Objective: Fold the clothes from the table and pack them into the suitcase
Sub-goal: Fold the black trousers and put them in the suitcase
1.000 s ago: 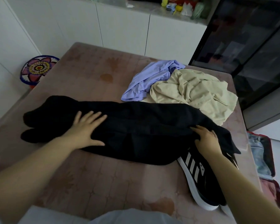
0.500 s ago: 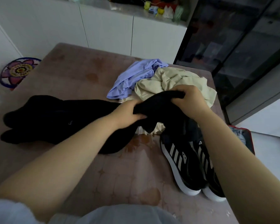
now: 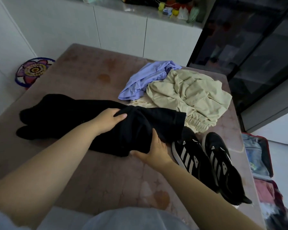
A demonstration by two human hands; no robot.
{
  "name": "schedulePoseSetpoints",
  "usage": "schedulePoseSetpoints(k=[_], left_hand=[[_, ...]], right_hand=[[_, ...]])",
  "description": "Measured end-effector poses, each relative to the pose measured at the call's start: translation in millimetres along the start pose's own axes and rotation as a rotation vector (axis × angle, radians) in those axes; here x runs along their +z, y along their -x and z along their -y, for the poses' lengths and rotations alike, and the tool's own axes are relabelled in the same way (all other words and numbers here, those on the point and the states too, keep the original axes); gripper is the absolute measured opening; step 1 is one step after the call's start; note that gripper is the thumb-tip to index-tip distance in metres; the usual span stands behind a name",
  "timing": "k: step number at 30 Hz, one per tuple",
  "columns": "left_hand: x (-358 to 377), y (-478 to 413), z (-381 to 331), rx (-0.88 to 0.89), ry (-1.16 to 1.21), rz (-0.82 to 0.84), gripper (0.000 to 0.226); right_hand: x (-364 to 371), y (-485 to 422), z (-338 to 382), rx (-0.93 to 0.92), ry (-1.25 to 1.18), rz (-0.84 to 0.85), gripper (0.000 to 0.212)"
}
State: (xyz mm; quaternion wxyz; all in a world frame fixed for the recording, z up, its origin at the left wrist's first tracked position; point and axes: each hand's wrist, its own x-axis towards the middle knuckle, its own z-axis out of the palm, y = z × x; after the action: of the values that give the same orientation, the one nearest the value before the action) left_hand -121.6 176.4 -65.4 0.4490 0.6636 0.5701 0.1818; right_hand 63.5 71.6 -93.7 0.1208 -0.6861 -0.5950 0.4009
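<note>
Black garment lies across the table, with bare tabletop toward the near and far-left edges. Left hand grips a bunched fold. Right hand clasps the near hem, fingers apparently tucked underneath. Suitcase lies open beyond the right edge.

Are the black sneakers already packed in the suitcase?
No, the black sneakers sit on the table beside the black garment, and the suitcase lies past the table's right edge.

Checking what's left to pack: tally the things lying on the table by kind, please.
Clothes: 3 (black garment, lilac garment, beige garment)
Shoes: 2 (inner shoe, outer shoe)
Total: 5
</note>
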Motion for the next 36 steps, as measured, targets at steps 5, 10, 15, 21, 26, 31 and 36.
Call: schedulePoseSetpoints(k=[5, 10, 15, 21, 26, 31, 36], left_hand=[[6.3, 15.2, -9.2, 0.155, 0.05, -0.014, 0.015], [4.2, 16.3, -35.7, 0.263, 0.102, 0.07, 0.019], [11.3, 4.3, -33.3, 0.203, -0.157, 0.152, 0.01], [-3.6, 11.6, -7.7, 0.099, 0.009, -0.024, 0.022], [1.3, 21.1, 6.1, 0.147, -0.034, 0.069, 0.042], [21.2, 28.9, 4.6, 0.39, -0.418, 0.0, 0.05], [27.8, 34.2, 10.0, 0.66, -0.61, 0.015, 0.045]], right_hand=[[-20.5, -18.8, 2.2, 0.004, -0.228, -0.217, 0.063], [-93.8, -29.1, -12.8, -0.032, -0.005, -0.398, 0.062], [-117.8, -47.4, -22.6, 0.053, 0.342, -0.427, 0.065], [-109.9, -35.7, -41.6, -0.567, 0.46, -1.091, 0.04], [-91.3, -18.1, -64.4, -0.288, 0.67, -0.034, 0.058], [-85.5, -33.2, -52.3, -0.332, 0.396, -0.242, 0.083], [-79.8, -74.8, 2.8, -0.405, 0.695, -0.11, 0.096]])
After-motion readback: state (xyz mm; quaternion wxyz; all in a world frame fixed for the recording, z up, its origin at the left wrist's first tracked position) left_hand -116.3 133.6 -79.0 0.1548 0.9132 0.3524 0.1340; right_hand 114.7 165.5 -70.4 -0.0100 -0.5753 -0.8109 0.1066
